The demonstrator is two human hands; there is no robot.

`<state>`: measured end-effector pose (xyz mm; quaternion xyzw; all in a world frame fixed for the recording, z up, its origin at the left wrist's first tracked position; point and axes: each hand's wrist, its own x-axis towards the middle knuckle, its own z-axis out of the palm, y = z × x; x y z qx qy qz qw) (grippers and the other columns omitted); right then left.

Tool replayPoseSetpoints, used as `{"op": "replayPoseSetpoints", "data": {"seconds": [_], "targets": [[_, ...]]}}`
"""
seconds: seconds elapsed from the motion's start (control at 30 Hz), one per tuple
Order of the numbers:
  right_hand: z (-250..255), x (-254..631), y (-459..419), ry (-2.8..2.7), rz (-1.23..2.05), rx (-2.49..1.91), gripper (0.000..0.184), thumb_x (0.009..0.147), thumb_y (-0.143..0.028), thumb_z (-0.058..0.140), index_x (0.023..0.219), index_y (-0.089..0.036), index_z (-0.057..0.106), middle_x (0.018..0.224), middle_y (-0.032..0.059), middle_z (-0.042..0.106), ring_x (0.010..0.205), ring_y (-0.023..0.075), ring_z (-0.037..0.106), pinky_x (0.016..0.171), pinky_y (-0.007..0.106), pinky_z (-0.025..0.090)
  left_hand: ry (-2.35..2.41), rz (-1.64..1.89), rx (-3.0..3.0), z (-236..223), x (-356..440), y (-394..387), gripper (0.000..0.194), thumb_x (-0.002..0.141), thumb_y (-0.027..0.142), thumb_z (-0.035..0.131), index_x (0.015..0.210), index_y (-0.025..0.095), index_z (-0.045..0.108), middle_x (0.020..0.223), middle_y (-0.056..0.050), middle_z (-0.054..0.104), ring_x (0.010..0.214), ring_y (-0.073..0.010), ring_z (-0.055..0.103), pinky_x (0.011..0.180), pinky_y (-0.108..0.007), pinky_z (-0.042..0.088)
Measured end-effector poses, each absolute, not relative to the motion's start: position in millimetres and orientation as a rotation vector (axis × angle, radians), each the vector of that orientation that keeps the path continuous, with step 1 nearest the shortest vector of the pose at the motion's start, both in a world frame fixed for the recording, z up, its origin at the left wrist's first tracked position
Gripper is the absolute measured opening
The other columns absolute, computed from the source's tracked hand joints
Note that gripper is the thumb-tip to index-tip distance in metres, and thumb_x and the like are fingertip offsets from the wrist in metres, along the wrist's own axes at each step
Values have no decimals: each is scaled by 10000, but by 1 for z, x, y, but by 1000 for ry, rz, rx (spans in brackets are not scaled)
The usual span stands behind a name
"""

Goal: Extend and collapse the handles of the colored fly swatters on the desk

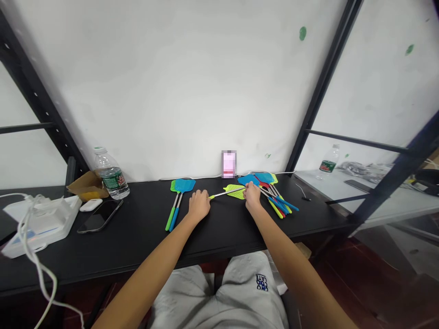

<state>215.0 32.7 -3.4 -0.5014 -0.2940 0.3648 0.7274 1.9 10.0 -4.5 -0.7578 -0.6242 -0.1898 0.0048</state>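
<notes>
A yellow-green fly swatter (235, 191) lies across the black table (144, 237), its metal rod stretched between my hands. My left hand (199, 204) is closed round the handle end of the rod. My right hand (252, 195) pinches the rod close to the swatter's head. Right of that hand is a pile of several swatters (274, 194) with blue, red and green handles. To the left of my left hand lie two more swatters (179, 197), one blue-headed on top of a green one.
A water bottle (111, 174), a cardboard piece (85, 185), a white earbud case (91, 204), a dark phone (100, 215) and a white box with cables (37, 224) stand at the left. A small pink item (228, 163) leans on the wall. Black shelf posts (322, 87) frame the table.
</notes>
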Motion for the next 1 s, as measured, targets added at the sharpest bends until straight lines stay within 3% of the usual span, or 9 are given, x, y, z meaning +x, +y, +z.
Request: {"op": "replayPoseSetpoints", "data": {"seconds": [0.37, 0.57, 1.0], "targets": [[-1, 220, 34, -513, 910, -1049, 267, 937, -302, 417, 685, -218, 390, 422, -102, 233, 341, 76, 243, 352, 196, 165, -1792, -674, -2597, -2, 3, 8, 283, 888, 487, 539, 868, 215, 613, 958, -55, 625, 925, -210, 583, 759, -307, 407], [0, 220, 35, -515, 934, -1073, 293, 934, -350, 421, 673, -231, 359, 444, -102, 210, 331, 80, 229, 340, 202, 163, -1789, -687, -2640, 2, 2, 6, 264, 864, 476, 581, 840, 216, 623, 934, -46, 639, 919, -206, 599, 734, -291, 405], [2, 214, 30, -571, 1122, -1011, 293, 937, -346, 442, 685, -204, 397, 464, -111, 195, 353, 57, 220, 344, 172, 146, -1795, -901, -2665, -5, 3, 11, 272, 936, 442, 488, 825, 206, 562, 909, -23, 593, 828, -154, 573, 668, -260, 380]]}}
